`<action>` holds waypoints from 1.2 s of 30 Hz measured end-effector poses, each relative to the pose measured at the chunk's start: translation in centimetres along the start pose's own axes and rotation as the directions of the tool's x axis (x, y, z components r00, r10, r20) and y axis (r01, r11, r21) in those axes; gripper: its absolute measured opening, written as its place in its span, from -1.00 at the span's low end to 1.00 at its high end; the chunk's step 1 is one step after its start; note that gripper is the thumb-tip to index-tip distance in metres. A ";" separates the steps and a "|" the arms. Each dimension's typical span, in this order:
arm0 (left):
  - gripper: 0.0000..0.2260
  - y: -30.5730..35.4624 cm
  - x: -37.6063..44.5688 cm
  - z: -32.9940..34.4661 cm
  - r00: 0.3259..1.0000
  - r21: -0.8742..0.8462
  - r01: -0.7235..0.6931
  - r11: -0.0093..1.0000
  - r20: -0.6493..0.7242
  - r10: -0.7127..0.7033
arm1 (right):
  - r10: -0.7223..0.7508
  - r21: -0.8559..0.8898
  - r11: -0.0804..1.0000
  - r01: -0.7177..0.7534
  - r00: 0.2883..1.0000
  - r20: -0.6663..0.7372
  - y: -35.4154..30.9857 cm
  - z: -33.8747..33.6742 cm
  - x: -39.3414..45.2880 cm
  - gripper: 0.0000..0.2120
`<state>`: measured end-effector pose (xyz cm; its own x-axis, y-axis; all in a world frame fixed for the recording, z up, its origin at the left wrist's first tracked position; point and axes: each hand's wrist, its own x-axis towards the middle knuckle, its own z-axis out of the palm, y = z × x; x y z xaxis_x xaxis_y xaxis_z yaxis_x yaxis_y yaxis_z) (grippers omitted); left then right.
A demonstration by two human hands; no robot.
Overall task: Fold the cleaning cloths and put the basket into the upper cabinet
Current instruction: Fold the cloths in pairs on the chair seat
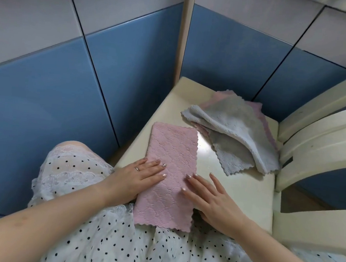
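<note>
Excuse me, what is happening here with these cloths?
A person is folding cleaning cloths on a cream surface. Both hands lie flat on a pink cloth, folded into a long strip: the left hand on its left edge, the right hand on its right. A loose pile of grey and pink cloths waits beyond. No basket is visible.

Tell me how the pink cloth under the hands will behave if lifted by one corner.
The pink cloth would probably go limp and unfold, since it is thin, soft fabric lying flat in a fold. It looks light for its size. Its near end hangs over the stool edge onto the lap, so it may slide once the left hand and right hand lift off.
</note>
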<state>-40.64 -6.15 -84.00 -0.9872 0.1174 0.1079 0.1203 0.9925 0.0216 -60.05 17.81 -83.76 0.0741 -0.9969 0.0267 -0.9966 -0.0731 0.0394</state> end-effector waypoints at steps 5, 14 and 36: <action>-0.52 -0.7 -0.1 -0.3 1.000 -0.018 -0.019 1.000 0.017 0.020 | -0.056 0.010 0.998 0.059 0.980 -0.191 0.1 0.7 -0.3 -0.55; -0.54 -1.4 0.0 -0.3 1.000 -0.127 0.001 0.992 0.029 0.003 | -0.077 0.050 0.995 0.085 0.985 -0.157 0.2 0.5 0.2 -0.49; -0.86 -1.6 4.6 -4.1 0.640 -0.753 0.591 0.290 0.218 -0.737 | 0.775 0.656 0.385 -0.649 0.613 0.152 2.5 -4.7 9.2 -0.75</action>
<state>-44.91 -7.32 -79.48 -0.7431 -0.6489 -0.1636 -0.4696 0.3315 0.8183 -61.66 8.58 -78.72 -0.7324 -0.6727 -0.1053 -0.4565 0.5999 -0.6571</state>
